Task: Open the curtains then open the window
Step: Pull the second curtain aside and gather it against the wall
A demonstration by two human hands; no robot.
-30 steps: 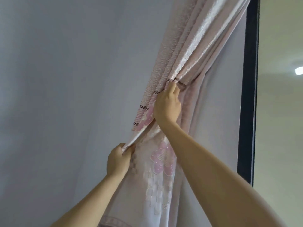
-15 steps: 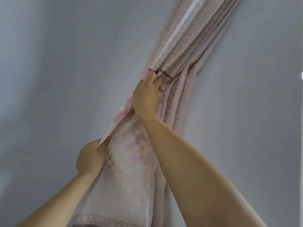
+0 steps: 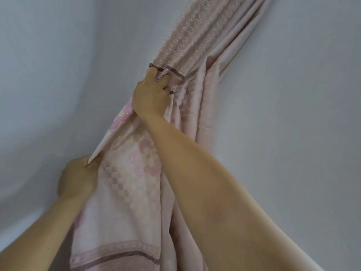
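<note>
A pale pink curtain (image 3: 197, 61) with pink flower embroidery and a dark trim band hangs bunched in folds against a light grey wall, running from the upper right down to the bottom centre. My right hand (image 3: 150, 96) grips the gathered folds just below the dark trim. Lower and to the left, my left hand (image 3: 78, 177) pinches the curtain's folded edge. The fabric is pulled taut between the two hands. The window is out of view.
A plain light grey wall (image 3: 58, 65) fills the left side and also the right side (image 3: 302, 114) behind the curtain. My two bare forearms reach up from the bottom of the frame.
The view has swung left: the dark window frame seen at the right a second ago has left the frame. Both hands keep their grip and have moved left with the bunched curtain.
</note>
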